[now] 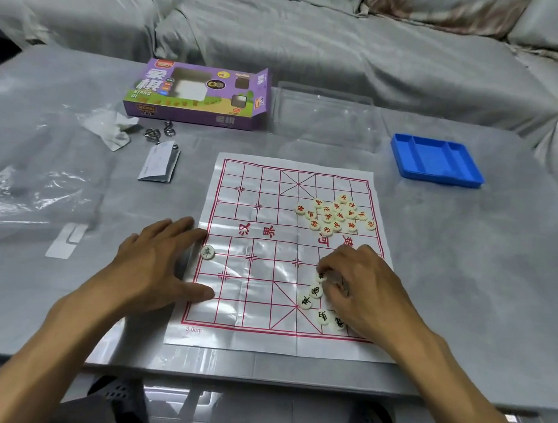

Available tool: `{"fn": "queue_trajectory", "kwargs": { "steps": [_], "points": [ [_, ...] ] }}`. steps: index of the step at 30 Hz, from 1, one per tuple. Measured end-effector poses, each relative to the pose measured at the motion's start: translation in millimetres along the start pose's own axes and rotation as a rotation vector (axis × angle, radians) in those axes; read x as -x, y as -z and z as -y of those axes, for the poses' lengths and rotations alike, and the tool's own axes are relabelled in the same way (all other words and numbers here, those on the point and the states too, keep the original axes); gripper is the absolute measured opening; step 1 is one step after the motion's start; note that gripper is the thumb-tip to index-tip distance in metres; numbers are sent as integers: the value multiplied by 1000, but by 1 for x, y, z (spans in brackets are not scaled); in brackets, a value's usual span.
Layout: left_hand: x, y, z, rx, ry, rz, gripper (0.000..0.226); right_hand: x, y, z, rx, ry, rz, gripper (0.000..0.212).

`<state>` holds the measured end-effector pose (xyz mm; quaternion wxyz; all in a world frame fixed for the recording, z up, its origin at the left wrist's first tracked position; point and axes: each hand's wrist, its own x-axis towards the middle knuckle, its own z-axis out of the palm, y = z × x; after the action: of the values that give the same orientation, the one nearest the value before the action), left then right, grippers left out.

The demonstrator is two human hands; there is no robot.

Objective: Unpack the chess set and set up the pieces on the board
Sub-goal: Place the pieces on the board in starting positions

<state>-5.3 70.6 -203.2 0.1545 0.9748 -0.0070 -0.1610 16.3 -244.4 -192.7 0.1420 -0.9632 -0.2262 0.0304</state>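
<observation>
Pinching black pieces [314, 290] with curled right hand [362, 286]; left hand [155, 261], fingers spread, is pressing the board [263, 297] flat. Discs look light, slippery; take by rims.

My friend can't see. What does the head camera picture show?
A person's right hand picks among black-lettered xiangqi pieces on a paper board, while the left hand presses the board's edge. Red-lettered pieces lie heaped beyond.

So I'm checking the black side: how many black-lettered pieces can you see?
6 visible: one at the board's left edge beside the left hand; five clustered by the right hand, at. More may be hidden under it.
</observation>
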Motion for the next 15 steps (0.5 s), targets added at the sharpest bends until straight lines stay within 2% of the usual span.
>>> {"fn": "queue_trajectory", "kwargs": {
  "steps": [5, 9, 15],
  "points": [
    [0, 0, 1, 6, -11, -16, 119, -4, -4, -1, -40, 15, 45, 29],
    [1, -1, 0, -10, -11, -22, 106, -4, -2, 1, -17, -53, 28, 28],
    [0, 0, 1, -9, -9, -3, 106, -3, 1, -1, -23, -25, 64, 30]
  ]
}}
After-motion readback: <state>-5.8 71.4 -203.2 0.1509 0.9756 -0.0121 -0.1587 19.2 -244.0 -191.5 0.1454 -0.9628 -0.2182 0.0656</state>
